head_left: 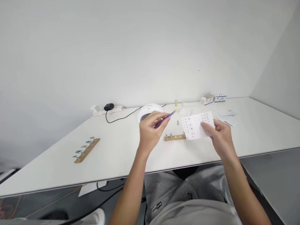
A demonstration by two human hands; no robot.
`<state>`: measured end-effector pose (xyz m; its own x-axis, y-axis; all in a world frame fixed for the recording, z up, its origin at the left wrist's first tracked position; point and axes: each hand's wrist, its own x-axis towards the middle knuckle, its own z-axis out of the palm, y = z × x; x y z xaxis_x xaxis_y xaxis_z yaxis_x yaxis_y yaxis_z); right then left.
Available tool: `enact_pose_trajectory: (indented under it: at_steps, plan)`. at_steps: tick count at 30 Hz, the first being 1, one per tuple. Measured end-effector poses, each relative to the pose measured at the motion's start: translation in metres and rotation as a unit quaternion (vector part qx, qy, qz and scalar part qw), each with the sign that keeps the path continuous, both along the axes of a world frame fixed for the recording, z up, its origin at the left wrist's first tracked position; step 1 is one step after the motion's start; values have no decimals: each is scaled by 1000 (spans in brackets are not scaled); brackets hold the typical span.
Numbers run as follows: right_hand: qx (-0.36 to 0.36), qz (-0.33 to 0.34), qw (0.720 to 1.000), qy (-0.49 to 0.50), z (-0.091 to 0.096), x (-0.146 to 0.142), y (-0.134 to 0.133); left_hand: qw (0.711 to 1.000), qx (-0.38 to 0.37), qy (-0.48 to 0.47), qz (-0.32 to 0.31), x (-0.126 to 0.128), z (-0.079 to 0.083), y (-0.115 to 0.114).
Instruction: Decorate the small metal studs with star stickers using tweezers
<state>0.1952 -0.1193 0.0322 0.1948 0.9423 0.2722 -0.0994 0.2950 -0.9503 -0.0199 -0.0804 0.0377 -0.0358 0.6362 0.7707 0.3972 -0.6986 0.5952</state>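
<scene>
Sheet and tool in gripping hands

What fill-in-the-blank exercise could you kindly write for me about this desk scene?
1. The thin blue tool is held in the fingers of the ____ hand.
2. The right hand holds a white sheet printed with small ____.
3. The wooden strip carrying metal discs lies on the ____ table.
Missing words: left; dots; white.
</scene>
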Motion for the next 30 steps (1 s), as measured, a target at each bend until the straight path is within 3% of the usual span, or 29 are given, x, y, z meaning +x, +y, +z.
enact_pose_trajectory:
  at_steps: [5,9,15,30]
  plan:
    - [-22,-81,996,-28,9,-7,-66,991,69,112,23,-2,24,-86]
    - [-9,-137,987,-78,13,-16,-92,980,90,171,52,2,35,-118]
    - [-27,-141,985,-98,12,-19,-104,967,98,225,71,8,38,-132]
    - [-24,-141,986,-89,12,-26,-109,954,124,261,85,21,35,-129]
